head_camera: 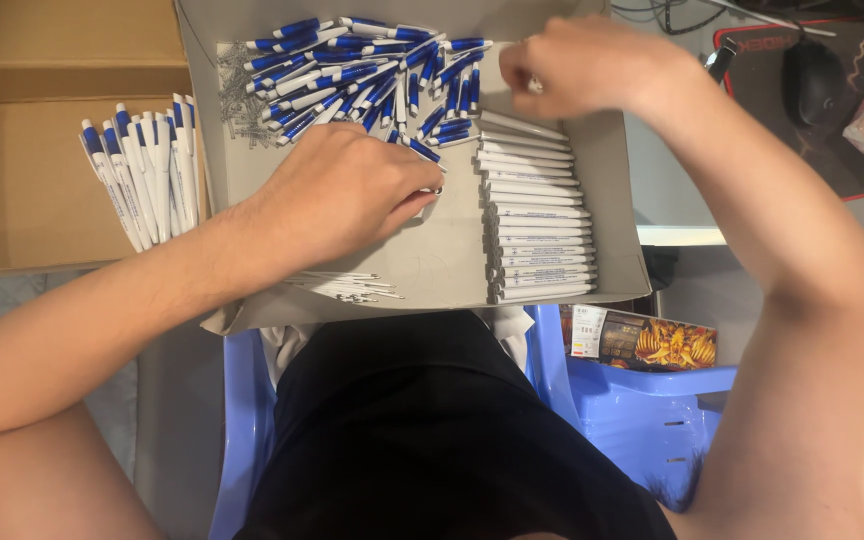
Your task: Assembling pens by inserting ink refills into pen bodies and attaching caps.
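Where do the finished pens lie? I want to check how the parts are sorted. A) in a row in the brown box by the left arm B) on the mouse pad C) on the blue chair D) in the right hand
A: the assembled pens lie side by side in the brown box, beside the left hand, apart from the loose parts in the grey tray.

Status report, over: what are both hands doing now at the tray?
Left hand on blue pen parts, fingers curled. Right hand pinching something small, hidden. White pen barrels stacked beside, in the grey tray. Nothing between the hands.
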